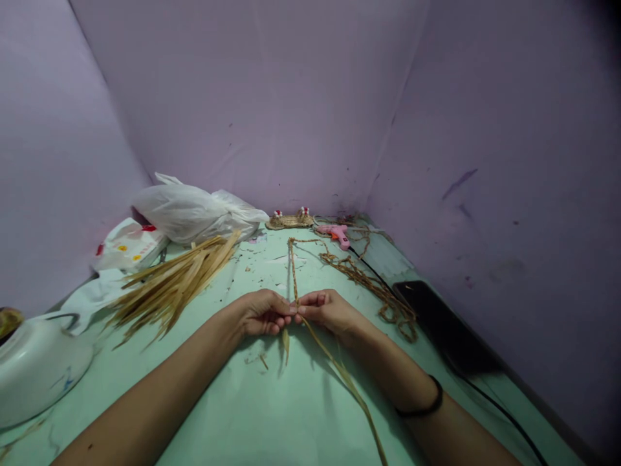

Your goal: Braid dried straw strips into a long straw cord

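Observation:
A thin brown braided cord (294, 268) runs from the far part of the table toward me, its near end pinched between both hands. My left hand (268, 312) is closed, thumb and fingertips pressed on the braid, and a short pale strand (285, 343) hangs below it. Touching it from the other side, my right hand (324, 313) is closed on the same spot. From under the right fingers a long dried leaf strip (347, 378) trails down toward the bottom edge. The exact meeting point of the strands is covered by the fingertips.
Dried leaf strips (182, 278) lie to the left, before a white plastic bag (194, 210). A white bowl (43, 369) stands at the near left. On the right are a pink glue gun (336, 234), loose braided cord (369, 281) and a black flat object (441, 323). Purple walls enclose the table.

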Action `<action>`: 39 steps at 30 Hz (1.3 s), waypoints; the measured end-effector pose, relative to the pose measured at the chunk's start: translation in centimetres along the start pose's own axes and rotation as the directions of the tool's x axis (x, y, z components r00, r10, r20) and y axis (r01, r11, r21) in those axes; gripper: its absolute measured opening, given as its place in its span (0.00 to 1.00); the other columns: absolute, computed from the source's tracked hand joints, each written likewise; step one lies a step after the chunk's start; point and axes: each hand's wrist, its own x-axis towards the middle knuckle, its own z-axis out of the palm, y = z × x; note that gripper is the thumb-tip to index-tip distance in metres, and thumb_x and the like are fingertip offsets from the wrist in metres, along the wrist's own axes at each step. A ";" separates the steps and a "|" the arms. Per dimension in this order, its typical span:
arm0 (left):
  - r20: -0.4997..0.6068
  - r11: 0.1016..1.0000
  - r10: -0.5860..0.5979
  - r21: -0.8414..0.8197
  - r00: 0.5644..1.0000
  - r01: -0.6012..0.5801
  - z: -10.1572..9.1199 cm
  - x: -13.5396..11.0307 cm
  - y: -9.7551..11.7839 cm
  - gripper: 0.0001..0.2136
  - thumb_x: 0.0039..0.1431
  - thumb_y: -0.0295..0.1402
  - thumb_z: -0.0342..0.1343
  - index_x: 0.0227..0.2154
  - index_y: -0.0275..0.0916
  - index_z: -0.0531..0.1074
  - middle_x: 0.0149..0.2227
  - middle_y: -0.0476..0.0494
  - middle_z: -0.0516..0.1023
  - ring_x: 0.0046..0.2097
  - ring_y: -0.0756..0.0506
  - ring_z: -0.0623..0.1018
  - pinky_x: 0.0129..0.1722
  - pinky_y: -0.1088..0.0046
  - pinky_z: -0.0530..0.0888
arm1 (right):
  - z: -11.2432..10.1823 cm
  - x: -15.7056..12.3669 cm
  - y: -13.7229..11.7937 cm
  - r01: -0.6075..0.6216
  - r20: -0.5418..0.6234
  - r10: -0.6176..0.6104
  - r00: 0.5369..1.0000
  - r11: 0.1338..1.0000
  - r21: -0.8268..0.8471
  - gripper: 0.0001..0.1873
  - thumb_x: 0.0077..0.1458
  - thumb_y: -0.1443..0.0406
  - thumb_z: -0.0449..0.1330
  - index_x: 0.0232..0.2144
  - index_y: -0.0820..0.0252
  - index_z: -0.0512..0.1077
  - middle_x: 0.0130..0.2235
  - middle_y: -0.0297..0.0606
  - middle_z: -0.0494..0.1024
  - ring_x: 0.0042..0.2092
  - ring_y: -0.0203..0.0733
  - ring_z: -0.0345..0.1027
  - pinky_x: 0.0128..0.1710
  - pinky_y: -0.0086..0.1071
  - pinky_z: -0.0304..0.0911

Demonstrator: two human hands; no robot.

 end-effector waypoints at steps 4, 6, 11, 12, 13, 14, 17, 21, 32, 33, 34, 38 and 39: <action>-0.064 0.996 -0.075 -0.054 0.995 0.071 0.0 -0.1 0.2 0.06 0.46 0.23 0.51 0.23 0.26 0.72 0.13 0.49 0.65 0.13 0.58 0.64 0.10 0.87 0.60 | 0.3 -0.4 -0.3 -0.025 -0.049 0.026 0.998 1.000 0.008 0.12 0.30 0.65 0.66 0.21 0.68 0.73 0.18 0.34 0.71 0.19 0.26 0.57 0.21 0.23 0.52; -0.101 0.997 -0.070 -0.031 0.992 0.067 0.3 -0.1 0.2 0.06 0.47 0.23 0.51 0.22 0.26 0.72 0.12 0.50 0.65 0.13 0.58 0.62 0.09 0.87 0.58 | 0.3 -0.3 0.1 0.002 -0.053 -0.002 0.999 1.000 -0.012 0.12 0.31 0.64 0.65 0.22 0.68 0.74 0.19 0.34 0.71 0.20 0.27 0.58 0.23 0.23 0.53; -0.242 0.991 -0.006 0.127 0.970 0.037 1.5 -0.3 0.0 0.06 0.43 0.24 0.52 0.15 0.29 0.67 0.11 0.51 0.63 0.11 0.57 0.59 0.09 0.83 0.55 | 0.0 0.4 1.4 0.098 -0.058 -0.115 0.992 0.966 -0.240 0.13 0.33 0.62 0.64 0.22 0.70 0.74 0.21 0.36 0.72 0.23 0.30 0.60 0.25 0.25 0.55; -0.289 0.983 0.030 0.184 0.957 0.025 1.9 -0.4 0.0 0.07 0.42 0.24 0.52 0.13 0.30 0.65 0.10 0.51 0.62 0.11 0.57 0.58 0.09 0.82 0.54 | -0.1 0.4 1.5 0.100 -0.068 -0.129 0.989 0.940 -0.327 0.13 0.35 0.62 0.63 0.22 0.70 0.74 0.21 0.36 0.72 0.23 0.31 0.59 0.24 0.25 0.54; -0.332 0.970 0.071 0.243 0.941 0.013 2.2 -0.5 0.0 0.07 0.41 0.24 0.52 0.12 0.31 0.64 0.10 0.51 0.62 0.11 0.56 0.58 0.09 0.81 0.54 | -0.2 0.4 1.6 0.097 -0.080 -0.143 0.986 0.905 -0.414 0.12 0.36 0.62 0.62 0.22 0.69 0.74 0.20 0.36 0.72 0.23 0.31 0.58 0.24 0.25 0.54; -0.367 0.956 0.110 0.292 0.924 0.003 2.4 -0.6 -0.1 0.07 0.40 0.23 0.51 0.11 0.32 0.62 0.09 0.51 0.62 0.11 0.56 0.58 0.10 0.81 0.54 | -0.3 0.4 1.6 0.096 -0.090 -0.160 0.983 0.865 -0.492 0.12 0.37 0.62 0.61 0.22 0.69 0.75 0.20 0.36 0.72 0.23 0.31 0.58 0.23 0.24 0.53; -0.379 0.938 0.170 0.345 0.910 -0.032 3.0 -0.7 -0.2 0.04 0.37 0.24 0.50 0.13 0.33 0.63 0.10 0.52 0.61 0.12 0.56 0.58 0.11 0.81 0.53 | -0.8 0.3 1.5 0.091 -0.099 -0.198 0.975 0.765 -0.638 0.11 0.40 0.63 0.59 0.23 0.67 0.75 0.20 0.35 0.71 0.23 0.31 0.56 0.21 0.24 0.51; -0.242 0.938 0.207 0.325 0.948 -0.122 2.7 -0.5 -0.4 0.01 0.36 0.25 0.49 0.15 0.34 0.64 0.11 0.52 0.63 0.13 0.55 0.60 0.12 0.80 0.56 | -1.2 0.4 1.4 0.064 -0.115 -0.202 0.973 0.709 -0.702 0.09 0.40 0.66 0.56 0.23 0.67 0.73 0.19 0.34 0.69 0.21 0.30 0.54 0.20 0.23 0.49; -0.315 0.915 0.291 0.368 0.903 -0.166 2.4 0.2 -0.7 0.04 0.34 0.28 0.50 0.12 0.35 0.63 0.07 0.55 0.56 0.10 0.57 0.51 0.10 0.78 0.45 | -0.7 -0.2 0.6 0.027 -0.155 -0.197 0.968 0.696 -0.717 0.10 0.38 0.64 0.55 0.22 0.67 0.72 0.18 0.33 0.67 0.21 0.29 0.53 0.18 0.23 0.48; -0.325 0.909 0.298 0.382 0.898 -0.164 2.5 0.2 -0.7 0.03 0.34 0.27 0.50 0.12 0.34 0.63 0.07 0.55 0.55 0.10 0.57 0.51 0.11 0.79 0.45 | -0.7 -0.3 0.5 0.016 -0.162 -0.201 0.966 0.674 -0.739 0.10 0.37 0.64 0.56 0.20 0.66 0.72 0.17 0.33 0.66 0.20 0.29 0.52 0.18 0.23 0.47; -0.330 0.904 0.306 0.395 0.893 -0.164 2.6 0.2 -0.7 0.03 0.34 0.27 0.50 0.11 0.34 0.63 0.07 0.55 0.54 0.10 0.57 0.51 0.11 0.79 0.45 | -0.7 -0.4 0.4 -0.001 -0.173 -0.197 0.965 0.656 -0.754 0.10 0.37 0.63 0.56 0.19 0.66 0.72 0.16 0.32 0.64 0.19 0.29 0.51 0.17 0.23 0.45; -0.367 0.896 0.327 0.412 0.871 -0.163 3.0 0.2 -0.6 0.05 0.32 0.25 0.49 0.08 0.34 0.60 0.06 0.55 0.53 0.11 0.58 0.51 0.12 0.79 0.46 | -0.6 -0.6 -0.1 -0.127 -0.237 -0.069 0.969 0.685 -0.718 0.07 0.35 0.66 0.55 0.15 0.66 0.70 0.12 0.29 0.58 0.17 0.27 0.46 0.15 0.23 0.42; -0.385 0.900 0.321 0.409 0.865 -0.152 3.2 0.1 -0.6 0.05 0.31 0.24 0.49 0.08 0.35 0.60 0.06 0.55 0.53 0.11 0.58 0.51 0.12 0.79 0.46 | -0.5 -0.7 -0.2 -0.154 -0.246 -0.030 0.969 0.705 -0.693 0.06 0.34 0.67 0.55 0.15 0.66 0.69 0.12 0.29 0.58 0.17 0.27 0.47 0.15 0.23 0.42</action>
